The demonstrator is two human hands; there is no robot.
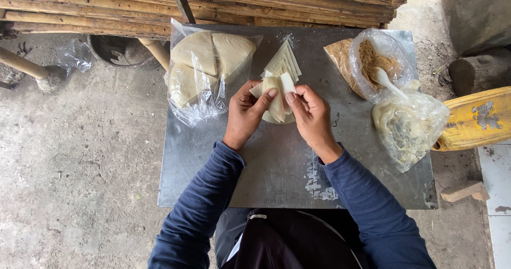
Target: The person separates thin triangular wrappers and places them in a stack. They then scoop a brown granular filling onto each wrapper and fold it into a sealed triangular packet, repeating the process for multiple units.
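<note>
Both hands meet over the far middle of the metal tabletop point(277, 168), pinching one pale folded wrapper point(278, 96) between them. The left hand point(246, 112) clamps its left edge with thumb on top; the right hand point(311, 114) closes on its right flap. The wrapper's long axis runs near to far, just near of the stacked wrapper strips point(285, 61).

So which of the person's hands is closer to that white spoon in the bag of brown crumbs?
The right hand. It sits just left of and below the white spoon, holding the folded wrapper. The left hand is further left, across the wrapper.
</note>
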